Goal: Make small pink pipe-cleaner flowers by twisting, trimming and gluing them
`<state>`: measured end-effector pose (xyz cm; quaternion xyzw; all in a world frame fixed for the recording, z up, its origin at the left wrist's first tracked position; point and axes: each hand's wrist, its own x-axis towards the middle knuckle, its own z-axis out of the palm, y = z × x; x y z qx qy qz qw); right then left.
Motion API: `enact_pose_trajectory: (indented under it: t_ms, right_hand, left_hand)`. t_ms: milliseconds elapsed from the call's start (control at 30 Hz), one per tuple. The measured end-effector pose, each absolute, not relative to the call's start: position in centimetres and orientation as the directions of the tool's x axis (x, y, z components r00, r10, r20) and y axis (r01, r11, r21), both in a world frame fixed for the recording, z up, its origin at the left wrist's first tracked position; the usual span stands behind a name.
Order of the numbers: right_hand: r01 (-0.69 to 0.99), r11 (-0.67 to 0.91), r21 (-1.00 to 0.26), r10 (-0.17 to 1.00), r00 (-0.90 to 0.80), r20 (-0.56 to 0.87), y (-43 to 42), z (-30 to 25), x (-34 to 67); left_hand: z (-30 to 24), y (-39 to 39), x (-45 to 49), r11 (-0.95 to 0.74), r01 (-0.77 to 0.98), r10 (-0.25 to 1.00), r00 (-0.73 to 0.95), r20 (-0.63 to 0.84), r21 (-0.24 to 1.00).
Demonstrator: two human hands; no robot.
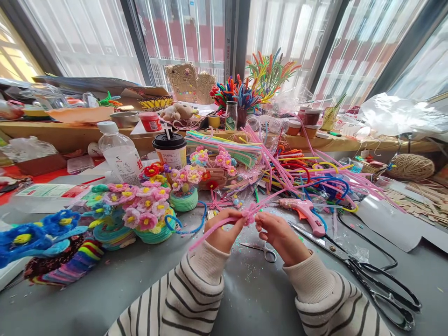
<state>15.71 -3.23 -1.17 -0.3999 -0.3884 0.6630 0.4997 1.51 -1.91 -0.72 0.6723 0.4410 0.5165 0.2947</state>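
Note:
Between thumb and fingers, my left hand (226, 231) pinches a pink pipe cleaner flower (249, 214). One fuzzy pink end trails down left across that hand, and another points up to the right. Right beside the flower is my right hand (280, 234), its fingers curled and the fingertips drawn together; whatever lies between them is too small to make out. Under the hands, small scissors (268, 252) lie on the grey table (252, 298). A pink glue gun (304, 213) rests beyond my right hand.
Large black-handled scissors (367, 270) lie at right. Finished pipe cleaner flower pots (150, 233) stand at left, with a plastic bottle (121, 156) and a lidded cup (170, 149) behind. Loose pipe cleaners (315, 168) heap up beyond the hands. A cluttered ledge (196, 133) runs below the windows.

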Motion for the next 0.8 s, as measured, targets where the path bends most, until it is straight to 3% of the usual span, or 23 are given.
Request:
enact_pose_trajectory:
  t_ms: [267, 500, 600, 700, 800]
  right_hand:
    - [-0.238, -0.122, -0.964, 0.980, -0.182, -0.079, -3.4, -0.9, 15.2]
    - [-0.139, 0.044, -0.989, 0.976, -0.205, 0.072, -3.2, -0.9, 15.7]
    - [-0.123, 0.103, -0.987, 0.969, -0.212, 0.128, -3.0, -1.0, 15.8]
    - [-0.297, -0.027, -0.954, 0.984, -0.175, 0.026, -3.0, -1.5, 15.3]
    - [-0.564, -0.204, -0.801, 0.974, -0.201, -0.107, -3.2, -2.2, 14.5]
  left_hand:
    - [-1.0, -1.7, 2.1, -0.165, -0.125, 0.982, 0.073, 0.175, 0.978]
    - [-0.4, -1.6, 2.0, 0.225, -0.324, 0.968, 0.184, -0.172, 0.919]
    - [-0.4, -1.5, 2.0, 0.306, -0.359, 0.944, 0.234, -0.233, 0.882]
    - [-0.6, -1.4, 2.0, 0.221, -0.358, 0.968, 0.190, -0.161, 0.907]
    - [-0.7, -1.4, 2.1, 0.115, -0.337, 0.989, 0.122, -0.078, 0.935]
